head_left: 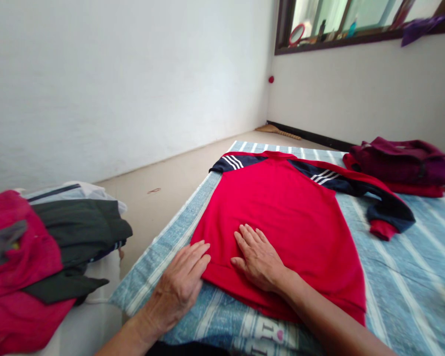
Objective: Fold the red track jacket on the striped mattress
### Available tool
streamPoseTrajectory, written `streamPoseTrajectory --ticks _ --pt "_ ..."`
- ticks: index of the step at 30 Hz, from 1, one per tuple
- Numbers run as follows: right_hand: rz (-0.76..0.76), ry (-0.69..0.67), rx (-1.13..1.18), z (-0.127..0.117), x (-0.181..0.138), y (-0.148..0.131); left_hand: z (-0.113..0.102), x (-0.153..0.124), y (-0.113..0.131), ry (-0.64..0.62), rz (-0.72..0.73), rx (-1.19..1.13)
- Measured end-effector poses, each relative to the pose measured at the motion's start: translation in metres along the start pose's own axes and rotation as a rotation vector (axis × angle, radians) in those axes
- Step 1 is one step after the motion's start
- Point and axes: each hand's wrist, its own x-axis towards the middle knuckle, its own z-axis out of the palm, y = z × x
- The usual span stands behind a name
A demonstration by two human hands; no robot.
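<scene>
On the blue-and-white striped cloth sheet point(387, 277), I log a red long-sleeved fabric top point(292, 212) with navy shoulders spread flat, right hand point(257, 259) palm-down and ungripped, presumably steadying it, left hand point(181, 274) on its hem point(228, 286) toward the sheet's left edge, pinch indeterminable.

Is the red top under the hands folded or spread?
Spread: the red top lies flat across the striped bedding, one sleeve reaching out sideways; the other sleeve shows no cuff.
</scene>
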Motion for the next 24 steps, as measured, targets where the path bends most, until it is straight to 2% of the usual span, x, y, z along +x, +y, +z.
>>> streamPoseTrajectory --ticks 5,9,18,24 --pt "0.003 -0.014 -0.002 0.000 0.000 0.000 0.000 -0.007 -0.012 0.023 -0.227 0.089" --pt "0.009 -0.016 -0.004 0.000 0.001 0.000 0.003 -0.013 -0.017 -0.021 -0.378 0.103" --pt "0.005 -0.027 0.005 -0.001 -0.001 -0.001 0.006 -0.024 -0.031 -0.070 -0.521 -0.144" --pt "0.010 -0.026 -0.007 -0.001 0.000 -0.001 0.000 -0.025 -0.037 -0.206 -0.532 -0.229"
